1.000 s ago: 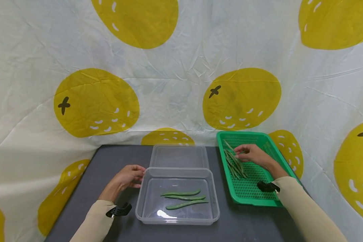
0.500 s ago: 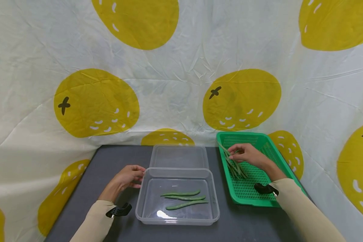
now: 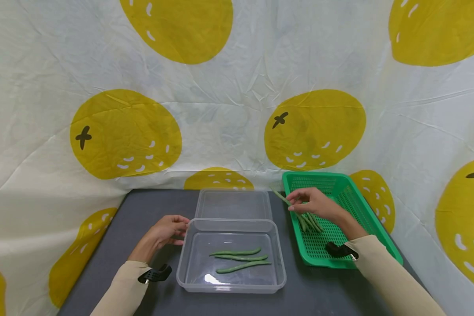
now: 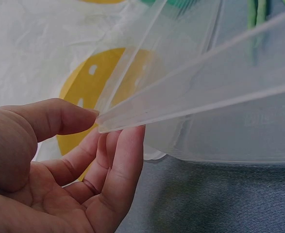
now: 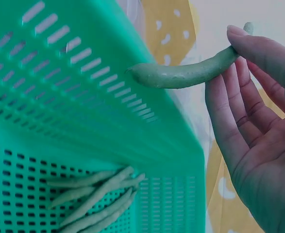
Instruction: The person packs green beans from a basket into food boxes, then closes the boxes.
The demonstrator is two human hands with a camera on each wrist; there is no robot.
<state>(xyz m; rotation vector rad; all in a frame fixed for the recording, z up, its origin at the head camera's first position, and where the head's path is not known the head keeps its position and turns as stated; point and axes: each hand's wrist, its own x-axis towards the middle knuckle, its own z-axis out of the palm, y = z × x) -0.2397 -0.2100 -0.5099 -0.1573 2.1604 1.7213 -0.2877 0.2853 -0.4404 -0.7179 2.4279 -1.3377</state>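
My right hand pinches one green bean between thumb and fingertips, above the left rim of the green basket. The bean's far end sticks out past that rim. Several more green beans lie in a loose bunch on the basket's floor. At the left, my left hand pinches the rim corner of a clear plastic container, thumb on top and fingers beneath. Three green beans lie side by side in that container.
A clear plastic lid lies flat behind the container. Everything stands on a dark grey table. A white cloth with yellow fruit prints hangs behind and along both sides.
My right hand has moved left with the bean, from inside the basket to over its left rim. The left hand and the container have stayed put.
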